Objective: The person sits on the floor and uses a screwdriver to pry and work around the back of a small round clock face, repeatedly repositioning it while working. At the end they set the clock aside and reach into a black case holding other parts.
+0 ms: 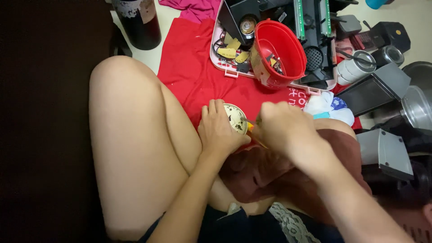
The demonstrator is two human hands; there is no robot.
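Two hands meet over the lap. Left hand (219, 130) cups a small round cream dial-like disc (236, 119), fingers wrapped around its left edge. Right hand (282, 127) is closed around a thin tool with an orange-yellow handle (251, 128), tip touching the disc; blur hides the tip. Brown cloth (288, 175) lies under the hands on the lap. Red cloth (198, 72) covers the floor beyond. Red plastic bucket (278, 53) sits tilted in a pink tray (215, 49) of small parts. Dark bottle (137, 20) stands far left. Grey metal boxes (384, 150) crowd the right side.
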